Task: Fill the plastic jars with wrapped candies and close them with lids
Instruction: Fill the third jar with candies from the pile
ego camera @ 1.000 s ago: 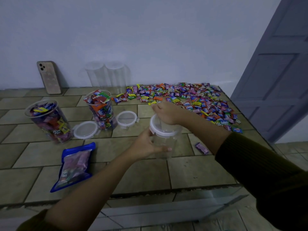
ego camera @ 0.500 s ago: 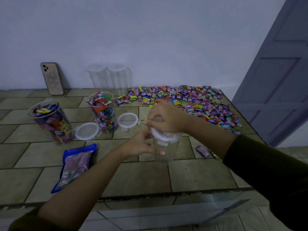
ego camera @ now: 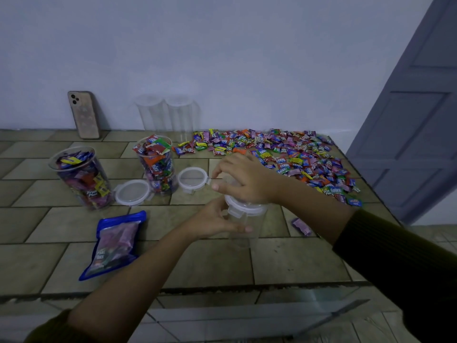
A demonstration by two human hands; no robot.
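An empty clear plastic jar point(ego camera: 243, 232) stands near the middle of the tiled counter with a white clip lid point(ego camera: 243, 208) on it. My left hand point(ego camera: 214, 219) grips the jar's side. My right hand point(ego camera: 243, 180) is curled over the lid from above, fingers at its rim. Two open jars full of wrapped candies stand to the left: one point(ego camera: 81, 178) far left, one point(ego camera: 156, 164) nearer. Two loose lids point(ego camera: 132, 192) point(ego camera: 192, 179) lie beside them. A wide spread of wrapped candies point(ego camera: 284, 154) covers the back right.
Two more empty clear jars point(ego camera: 165, 115) stand against the wall. A phone point(ego camera: 84, 115) leans on the wall at left. A blue candy bag point(ego camera: 115, 245) lies front left. One stray candy point(ego camera: 301, 226) lies right of the held jar. A door point(ego camera: 420, 115) is at right.
My right hand has shifted on the lid, from pressing its far side to curling over its top. The jar has come a little nearer the counter's front, and a lid clip now shows at the front.
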